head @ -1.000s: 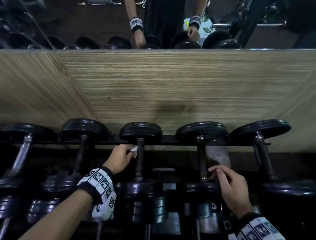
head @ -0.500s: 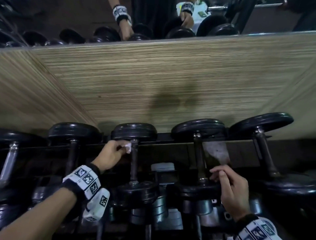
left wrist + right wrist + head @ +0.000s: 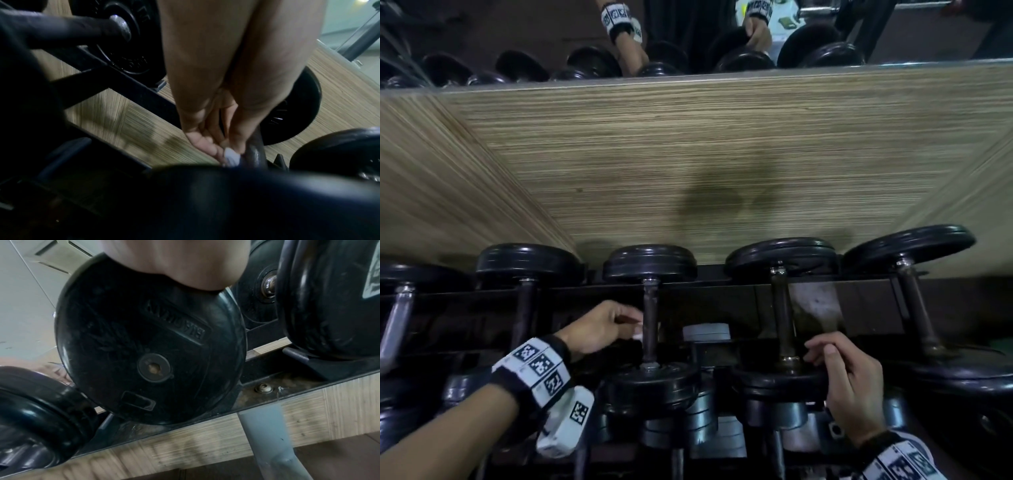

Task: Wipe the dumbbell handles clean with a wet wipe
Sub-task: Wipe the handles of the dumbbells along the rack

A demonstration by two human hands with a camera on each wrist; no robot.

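Pinching a small white wet wipe (image 3: pixel 637 335), the left hand (image 3: pixel 599 330) pressed it against the near half of the middle dumbbell handle (image 3: pixel 650 322) on the rack (image 3: pixel 722 294). Mid-wipe on this bar, I'd say. Right hand (image 3: pixel 849 383) sat curled over the neighbouring dumbbell's near plate (image 3: pixel 774 380) (steadying it, held nothing else). Next: stroke the handle's full length, then shift right.

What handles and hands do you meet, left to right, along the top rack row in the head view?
Silver handle → dark handle → left hand → wiped handle → brownish handle → right hand → slanted handle.
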